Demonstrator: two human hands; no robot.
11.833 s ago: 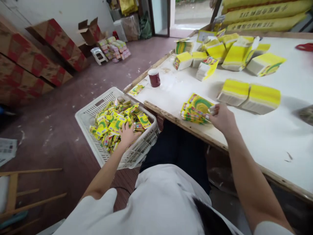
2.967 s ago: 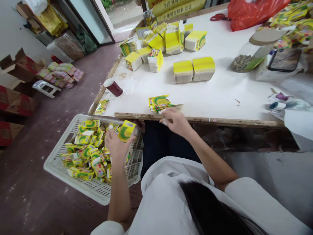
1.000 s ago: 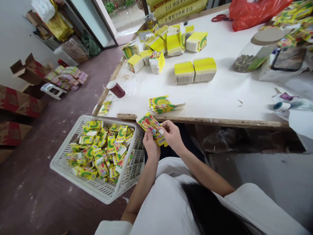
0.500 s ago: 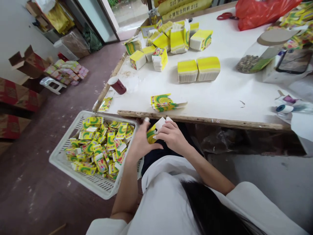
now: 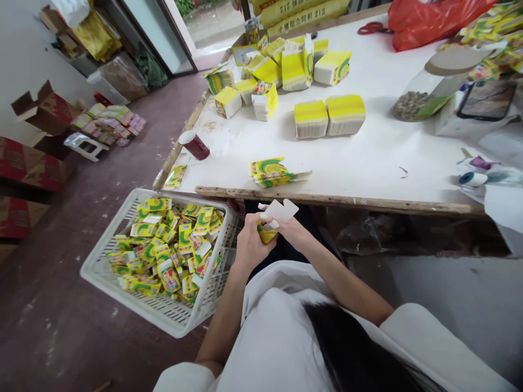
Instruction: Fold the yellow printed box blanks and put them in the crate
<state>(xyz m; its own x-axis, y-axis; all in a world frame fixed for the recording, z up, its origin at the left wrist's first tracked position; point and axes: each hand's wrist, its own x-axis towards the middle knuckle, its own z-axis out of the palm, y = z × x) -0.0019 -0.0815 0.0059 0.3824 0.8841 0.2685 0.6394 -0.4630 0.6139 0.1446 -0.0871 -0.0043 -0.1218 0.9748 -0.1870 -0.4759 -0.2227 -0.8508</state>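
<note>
My left hand (image 5: 250, 245) and my right hand (image 5: 291, 230) meet below the table's front edge, both closed on one small yellow carton (image 5: 271, 220) whose white flaps stick up. A short pile of flat yellow-green carton blanks (image 5: 273, 171) lies on the white table (image 5: 368, 158) just above my hands. At my left stands a white plastic basket (image 5: 122, 288) holding several folded yellow-green cartons (image 5: 169, 245).
Blocks of stacked yellow blanks (image 5: 329, 115) and more piles (image 5: 265, 76) sit further back. A dark red mug (image 5: 195, 145) lies by the table's left edge. A red bag (image 5: 429, 19), a jar (image 5: 425, 90) and a phone (image 5: 486, 99) are at right. Cardboard boxes (image 5: 28, 158) line the floor at left.
The carton has gone from a flat blank held up in both hands to a partly folded box with white flaps raised. Both hands stay together below the table edge.
</note>
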